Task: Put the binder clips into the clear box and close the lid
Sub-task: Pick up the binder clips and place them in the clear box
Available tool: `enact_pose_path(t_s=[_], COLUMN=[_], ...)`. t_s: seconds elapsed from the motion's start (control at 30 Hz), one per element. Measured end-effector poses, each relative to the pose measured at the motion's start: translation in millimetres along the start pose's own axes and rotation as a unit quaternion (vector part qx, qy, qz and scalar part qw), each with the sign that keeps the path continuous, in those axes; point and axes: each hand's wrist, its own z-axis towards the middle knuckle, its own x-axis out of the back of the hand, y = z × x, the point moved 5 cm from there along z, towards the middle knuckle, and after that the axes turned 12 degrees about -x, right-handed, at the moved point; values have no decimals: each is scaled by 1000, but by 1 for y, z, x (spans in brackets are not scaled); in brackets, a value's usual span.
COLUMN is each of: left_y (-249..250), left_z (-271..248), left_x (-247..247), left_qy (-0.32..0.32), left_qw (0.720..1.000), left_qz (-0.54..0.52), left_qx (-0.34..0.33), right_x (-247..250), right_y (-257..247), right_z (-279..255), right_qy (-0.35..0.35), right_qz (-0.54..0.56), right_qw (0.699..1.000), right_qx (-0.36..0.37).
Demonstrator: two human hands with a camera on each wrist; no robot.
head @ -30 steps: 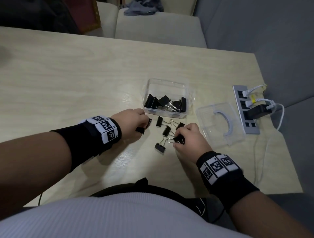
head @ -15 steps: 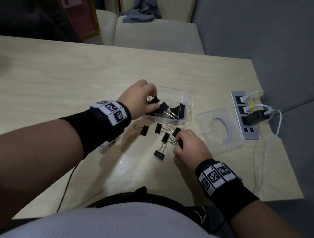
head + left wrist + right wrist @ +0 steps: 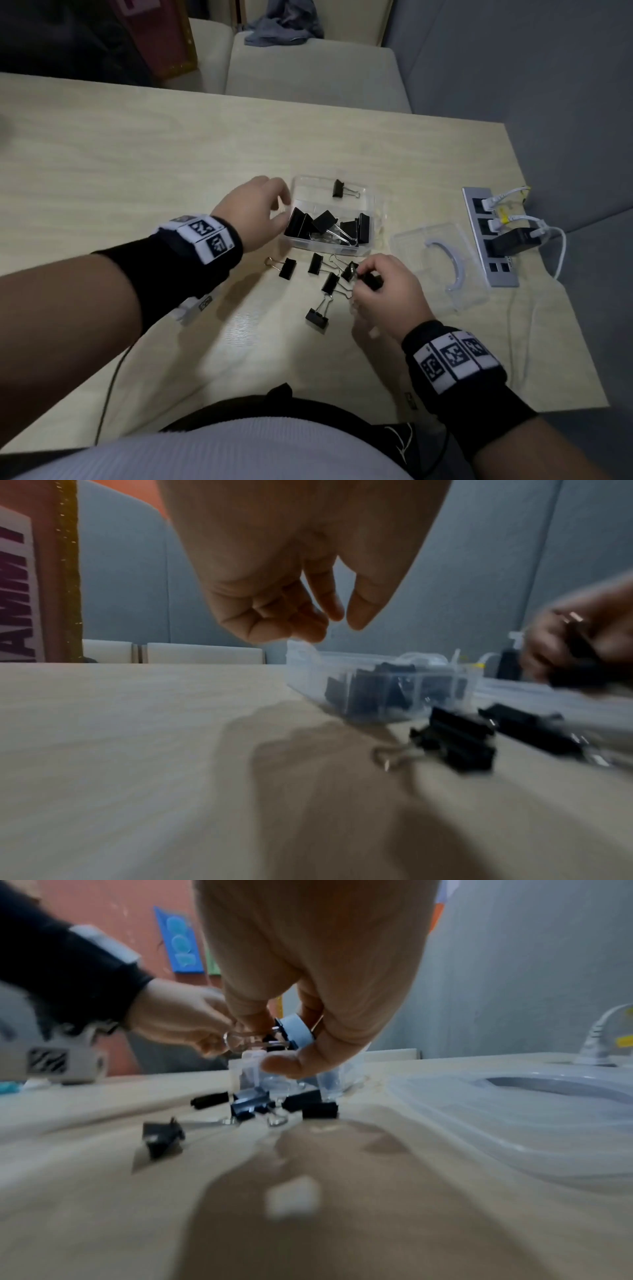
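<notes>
The clear box [image 3: 371,202] sits mid-table with several black binder clips [image 3: 325,222] inside, one [image 3: 339,188] apart at its far side. My left hand [image 3: 270,209] hovers by the box's left wall, fingers loosely curled and holding nothing [image 3: 329,615]. In front of the box my right hand [image 3: 370,277] pinches one black clip [image 3: 294,1031] lifted off the table. Several more clips [image 3: 287,268] lie loose on the table between the hands. The clear lid [image 3: 442,267] lies flat to the right of the box.
A grey power strip [image 3: 489,236] with white plugs and a black adapter lies right of the lid, its cables trailing over the table's right edge [image 3: 561,277]. A thin cable [image 3: 109,390] hangs near the front left. Cushioned seats stand beyond the far edge.
My left hand carried a clip from the table up to the box and let it go inside; it is now empty beside the box. My right hand has lifted its clip slightly.
</notes>
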Motion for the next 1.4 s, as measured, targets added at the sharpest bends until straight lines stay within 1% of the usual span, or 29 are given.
enact_pose_path(t_s=[0.07,0.13,0.17,0.23,0.33,0.43,0.5,0.6,0.67,0.73,0.83,0.9,1.0,1.07,1.13,1.2,1.27,1.33,1.4], left_y=[-2,-5,-6,-5,3,8,8,11,13,15,18,23,33,35,34,30,25,23,32], left_z=[-16,-28,-32,-37,-39,-36,-35,-35,-36,-36,-36,-36,-29,-17,1,19,33,38,32], left_x=[-6,-12,-14,-18,-24,-31,-34,-41,-46,-49,-46,-38,-17,-1,11,16,15,12,9], left_qy=[-59,-118,-139,-163,-179,-190,-193,-201,-199,-200,-189,-169,-126,-74,-19,18,29,25,15], left_qw=[997,989,985,979,972,965,964,957,955,955,960,966,976,988,995,998,999,999,999], left_qz=[41,80,94,112,141,171,180,203,213,210,191,163,118,87,66,50,40,33,38], left_qx=[-23,-31,-32,-45,-64,-54,-44,-50,-60,-65,-84,-108,-130,-108,-70,-39,-18,-10,-30], right_x=[7,13,16,21,25,30,32,32,32,33,32,32,37,42,45,42,34,25,12], right_y=[-11,-24,-31,-46,-63,-77,-82,-79,-75,-74,-72,-72,-67,-59,-51,-39,-21,-8,0], right_z=[3,11,17,34,61,82,92,103,108,111,111,108,95,80,63,49,37,27,21], right_qy=[6,1,4,18,36,48,65,83,79,60,36,30,49,80,91,46,-23,-57,-71], right_qz=[67,122,135,163,199,240,227,215,222,228,251,221,170,104,-1,-131,-240,-284,-299], right_qw=[998,991,989,983,972,959,961,960,955,952,948,959,974,983,990,982,957,942,940], right_qx=[-20,-52,-62,-79,-120,-144,-142,-158,-179,-195,-193,-177,-143,-125,-109,-128,-161,-167,-148])
